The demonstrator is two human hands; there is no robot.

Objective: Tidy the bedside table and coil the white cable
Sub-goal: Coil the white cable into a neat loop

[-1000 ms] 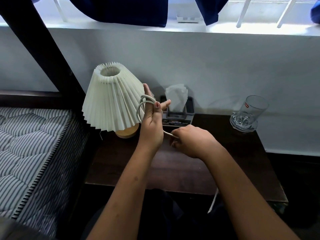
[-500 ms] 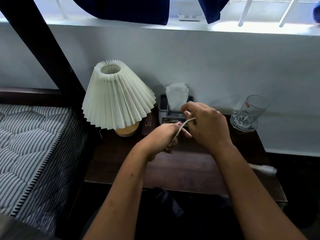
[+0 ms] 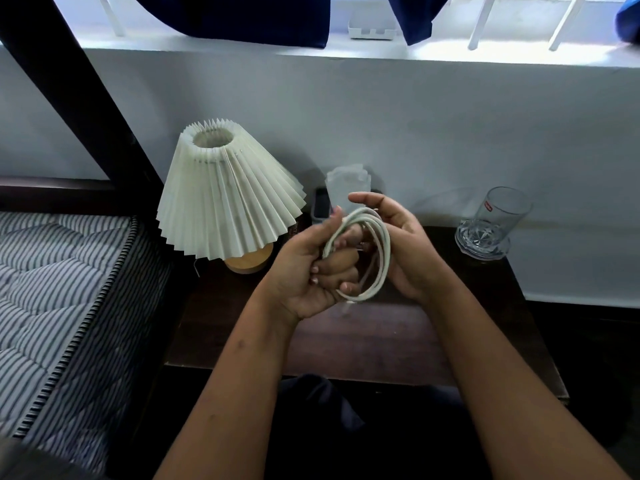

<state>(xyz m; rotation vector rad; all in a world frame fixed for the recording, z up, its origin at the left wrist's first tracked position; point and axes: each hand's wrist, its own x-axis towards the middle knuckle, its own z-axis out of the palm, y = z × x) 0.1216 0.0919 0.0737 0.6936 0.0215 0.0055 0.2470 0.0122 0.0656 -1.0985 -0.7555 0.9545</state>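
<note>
The white cable (image 3: 382,252) is wound into a loose oval coil of several loops, held above the middle of the dark wooden bedside table (image 3: 349,337). My left hand (image 3: 308,271) grips the coil's left side, fingers curled through the loops. My right hand (image 3: 405,244) cups the coil from the right, its fingers bent around the top of the loops. A short cable end hangs below the coil.
A lamp with a pleated white shade (image 3: 225,192) stands at the table's back left. Behind my hands sits a tissue box (image 3: 346,188) with a dark holder. A glass tumbler (image 3: 495,223) stands at the back right. A striped mattress (image 3: 59,289) lies to the left.
The cable was a strand stretched between both hands; now it forms a full coil held between them. The loose end that lay at the table's right edge is gone from there.
</note>
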